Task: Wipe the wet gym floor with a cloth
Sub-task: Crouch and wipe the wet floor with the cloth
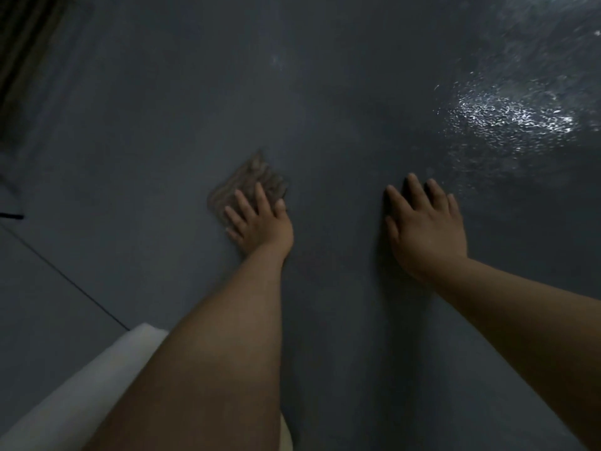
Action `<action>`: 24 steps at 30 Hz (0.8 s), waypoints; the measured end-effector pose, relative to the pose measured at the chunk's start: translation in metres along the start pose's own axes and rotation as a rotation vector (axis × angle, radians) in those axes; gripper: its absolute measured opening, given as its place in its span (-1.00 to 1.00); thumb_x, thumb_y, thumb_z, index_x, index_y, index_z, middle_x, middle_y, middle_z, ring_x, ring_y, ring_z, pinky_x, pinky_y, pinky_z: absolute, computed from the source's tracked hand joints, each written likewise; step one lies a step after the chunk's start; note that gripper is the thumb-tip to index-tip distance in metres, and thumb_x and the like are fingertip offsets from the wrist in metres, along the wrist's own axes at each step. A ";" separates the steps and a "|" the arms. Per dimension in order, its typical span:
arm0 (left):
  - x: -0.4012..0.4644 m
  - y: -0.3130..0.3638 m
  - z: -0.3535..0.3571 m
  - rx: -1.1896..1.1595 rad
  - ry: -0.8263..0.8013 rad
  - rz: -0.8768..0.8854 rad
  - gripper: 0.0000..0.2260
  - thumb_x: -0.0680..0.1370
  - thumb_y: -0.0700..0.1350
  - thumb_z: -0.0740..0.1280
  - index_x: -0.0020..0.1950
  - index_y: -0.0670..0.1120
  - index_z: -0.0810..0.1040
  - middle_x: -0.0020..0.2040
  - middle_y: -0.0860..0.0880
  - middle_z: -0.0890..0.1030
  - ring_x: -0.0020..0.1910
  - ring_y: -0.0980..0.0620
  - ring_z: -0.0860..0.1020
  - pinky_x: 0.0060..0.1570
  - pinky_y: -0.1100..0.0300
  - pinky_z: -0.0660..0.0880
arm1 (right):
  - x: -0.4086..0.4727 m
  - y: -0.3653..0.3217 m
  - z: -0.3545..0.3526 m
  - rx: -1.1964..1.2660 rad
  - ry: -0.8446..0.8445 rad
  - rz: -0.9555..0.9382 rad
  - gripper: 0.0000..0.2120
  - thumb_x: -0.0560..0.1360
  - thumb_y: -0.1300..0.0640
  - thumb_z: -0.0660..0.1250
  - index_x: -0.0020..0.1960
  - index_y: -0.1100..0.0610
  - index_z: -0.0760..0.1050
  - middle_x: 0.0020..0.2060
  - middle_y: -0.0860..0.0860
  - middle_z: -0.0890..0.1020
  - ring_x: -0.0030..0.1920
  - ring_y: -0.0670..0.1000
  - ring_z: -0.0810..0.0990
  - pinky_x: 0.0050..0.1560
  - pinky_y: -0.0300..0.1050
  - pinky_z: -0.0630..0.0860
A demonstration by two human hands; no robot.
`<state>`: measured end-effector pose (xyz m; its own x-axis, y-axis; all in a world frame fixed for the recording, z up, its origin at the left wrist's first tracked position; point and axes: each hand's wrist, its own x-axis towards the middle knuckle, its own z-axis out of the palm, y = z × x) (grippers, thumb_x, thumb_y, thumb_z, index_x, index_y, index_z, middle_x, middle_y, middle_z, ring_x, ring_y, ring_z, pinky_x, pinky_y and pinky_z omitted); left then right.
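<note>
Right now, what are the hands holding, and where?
Nothing is gripped. The left hand presses flat on the cloth's near edge; the right hand rests on bare floor.

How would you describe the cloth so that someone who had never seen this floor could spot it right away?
Start from the dark grey floor and follow the left arm forward to the left hand. Its straight fingers press flat on the cloth, a small brownish, wrinkled rag showing beyond the fingertips. It is the only soft, striped thing there; the right hand rests on bare floor, and the shiny wet patch lies far right.
</note>
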<state>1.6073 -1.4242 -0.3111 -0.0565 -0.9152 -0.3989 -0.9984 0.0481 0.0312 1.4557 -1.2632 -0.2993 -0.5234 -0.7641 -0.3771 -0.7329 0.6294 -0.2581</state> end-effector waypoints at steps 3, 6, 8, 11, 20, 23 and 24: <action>-0.044 -0.017 0.017 0.028 0.008 -0.041 -0.49 0.64 0.14 -0.05 0.54 0.14 -0.17 0.56 -0.04 -0.23 0.52 -0.19 -0.21 0.43 -0.18 -0.15 | -0.009 0.003 -0.003 -0.005 -0.034 -0.023 -0.50 0.62 -0.07 -0.01 0.53 -0.03 0.05 0.54 0.04 0.00 0.52 0.13 -0.06 0.48 0.06 -0.06; -0.100 -0.006 0.037 0.067 -0.048 0.088 -0.48 0.64 0.12 -0.03 0.54 0.14 -0.19 0.55 -0.09 -0.26 0.50 -0.24 -0.25 0.42 -0.23 -0.18 | -0.028 -0.001 -0.001 -0.001 -0.060 -0.035 -0.51 0.62 -0.06 0.00 0.52 -0.01 0.08 0.54 0.07 0.01 0.52 0.15 -0.05 0.48 0.07 -0.03; -0.130 0.003 0.049 0.108 -0.088 0.210 -0.47 0.63 0.14 -0.03 0.53 0.17 -0.22 0.54 -0.10 -0.30 0.49 -0.26 -0.29 0.40 -0.24 -0.25 | -0.042 -0.008 0.005 -0.019 -0.080 -0.040 -0.50 0.62 -0.06 -0.02 0.54 0.00 0.05 0.54 0.08 -0.02 0.52 0.16 -0.07 0.48 0.09 -0.05; -0.124 0.003 0.052 0.148 -0.097 0.310 -0.48 0.63 0.16 -0.05 0.52 0.19 -0.23 0.53 -0.08 -0.31 0.48 -0.25 -0.32 0.39 -0.24 -0.28 | -0.055 -0.020 0.018 -0.052 -0.103 0.004 -0.48 0.62 -0.07 -0.07 0.55 0.01 -0.06 0.54 0.08 -0.10 0.52 0.18 -0.14 0.47 0.17 -0.11; -0.054 -0.059 0.022 -0.039 -0.040 -0.042 -0.50 0.64 0.14 -0.07 0.54 0.15 -0.16 0.55 0.01 -0.26 0.52 -0.14 -0.25 0.44 -0.15 -0.21 | -0.081 -0.014 0.036 -0.066 -0.110 -0.038 -0.47 0.63 -0.07 -0.06 0.55 -0.06 -0.14 0.54 0.05 -0.18 0.52 0.15 -0.22 0.47 0.17 -0.18; -0.071 -0.082 0.031 -0.082 0.027 -0.174 -0.51 0.64 0.14 -0.08 0.55 0.14 -0.13 0.56 -0.01 -0.21 0.52 -0.15 -0.21 0.44 -0.16 -0.18 | -0.083 -0.007 0.040 -0.068 -0.077 -0.065 -0.46 0.63 -0.05 -0.04 0.55 -0.07 -0.13 0.54 0.04 -0.16 0.52 0.13 -0.21 0.48 0.13 -0.19; -0.080 -0.085 0.034 -0.092 0.036 -0.202 -0.51 0.64 0.13 -0.08 0.55 0.13 -0.13 0.56 -0.01 -0.20 0.52 -0.15 -0.21 0.44 -0.16 -0.17 | -0.083 -0.008 0.041 -0.063 -0.068 -0.064 -0.47 0.63 -0.05 -0.04 0.55 -0.07 -0.12 0.55 0.04 -0.14 0.52 0.13 -0.20 0.47 0.13 -0.19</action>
<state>1.6961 -1.3417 -0.3133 0.1462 -0.9162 -0.3731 -0.9842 -0.1727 0.0383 1.5229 -1.1991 -0.3020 -0.4457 -0.7899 -0.4213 -0.7908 0.5679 -0.2283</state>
